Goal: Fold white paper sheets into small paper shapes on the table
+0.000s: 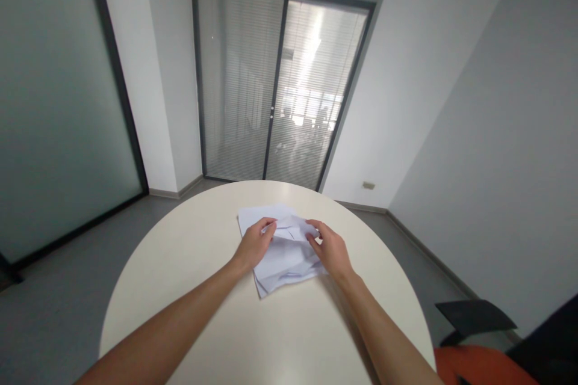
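Observation:
A small pile of white paper sheets (284,255) lies on a round cream table (203,289), a little beyond its middle. My left hand (253,245) rests on the pile's left side, its fingers closed in a pinch on the edge of a partly folded top sheet. My right hand (329,248) sits on the pile's right side, with its fingers curled and pinching the same sheet from the other end. The two hands are about a hand's width apart.
An orange chair (487,367) with a dark armrest (474,314) stands at the table's right front. Behind the table are glass doors with blinds (280,84), a frosted glass wall (58,102) on the left, and grey floor around.

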Demonstrator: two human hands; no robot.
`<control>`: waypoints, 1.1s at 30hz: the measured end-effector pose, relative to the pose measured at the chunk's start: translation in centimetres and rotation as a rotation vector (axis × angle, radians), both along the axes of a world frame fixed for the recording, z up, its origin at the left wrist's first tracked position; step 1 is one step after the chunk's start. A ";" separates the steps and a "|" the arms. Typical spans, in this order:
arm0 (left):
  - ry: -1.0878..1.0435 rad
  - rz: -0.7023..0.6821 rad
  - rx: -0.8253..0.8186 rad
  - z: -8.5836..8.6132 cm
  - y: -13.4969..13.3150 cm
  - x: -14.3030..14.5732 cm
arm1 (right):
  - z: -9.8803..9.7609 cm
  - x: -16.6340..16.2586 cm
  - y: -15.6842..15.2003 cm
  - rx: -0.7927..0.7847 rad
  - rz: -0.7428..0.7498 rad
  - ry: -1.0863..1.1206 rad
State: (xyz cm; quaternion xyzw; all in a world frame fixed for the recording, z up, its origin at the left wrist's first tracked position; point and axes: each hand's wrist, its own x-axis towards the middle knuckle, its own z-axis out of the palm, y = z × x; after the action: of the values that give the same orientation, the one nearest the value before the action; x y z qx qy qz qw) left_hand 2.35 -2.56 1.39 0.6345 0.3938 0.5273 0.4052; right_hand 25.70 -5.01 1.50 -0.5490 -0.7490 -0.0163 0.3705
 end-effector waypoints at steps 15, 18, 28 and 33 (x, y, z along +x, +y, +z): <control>-0.093 0.028 -0.117 -0.1 0.5 0.1 | 0.2 0.6 0.3 -0.084 -0.062 0.141; -0.204 0.042 -0.245 -0.4 1.4 -0.1 | 0.2 0.6 0.1 -0.084 0.009 0.127; -0.476 0.086 -0.541 -0.9 2.6 -0.5 | 0.3 -0.6 -0.6 -0.062 0.375 0.483; -0.601 0.056 -0.561 -0.7 2.3 -0.2 | -0.2 -1.0 -0.3 -0.031 0.428 0.610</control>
State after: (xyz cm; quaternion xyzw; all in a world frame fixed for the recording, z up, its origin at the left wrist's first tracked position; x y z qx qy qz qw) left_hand 2.17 -0.31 0.69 0.3064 0.4034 0.5721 0.6450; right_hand 24.68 -5.31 1.32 -0.3650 -0.7022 0.2373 0.5634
